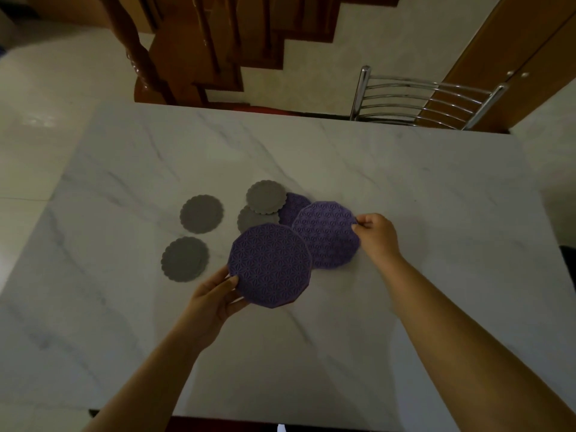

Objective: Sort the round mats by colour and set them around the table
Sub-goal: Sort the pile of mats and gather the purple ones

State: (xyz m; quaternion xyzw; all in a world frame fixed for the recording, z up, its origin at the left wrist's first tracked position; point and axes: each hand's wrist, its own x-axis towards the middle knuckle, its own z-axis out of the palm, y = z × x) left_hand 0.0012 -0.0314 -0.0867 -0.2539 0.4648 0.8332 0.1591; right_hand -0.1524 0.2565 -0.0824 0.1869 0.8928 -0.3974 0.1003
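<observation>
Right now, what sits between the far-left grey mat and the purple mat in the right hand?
In the head view, between the far-left grey mat and the right hand's purple mat: two overlapping grey mats, plus a partly covered third purple mat.

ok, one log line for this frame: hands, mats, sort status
left hand: holds near purple mat | right hand: pinches second purple mat | third purple mat: under grey mat | sort: unfinished

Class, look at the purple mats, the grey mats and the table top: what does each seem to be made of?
Purple mats: probably silicone or soft rubber, matt, with a moulded star lattice.
Grey mats: likely the same soft material, matt, plain, with scalloped edges.
Table top: marble or marble-look, white with grey veins and a slight sheen.
</observation>
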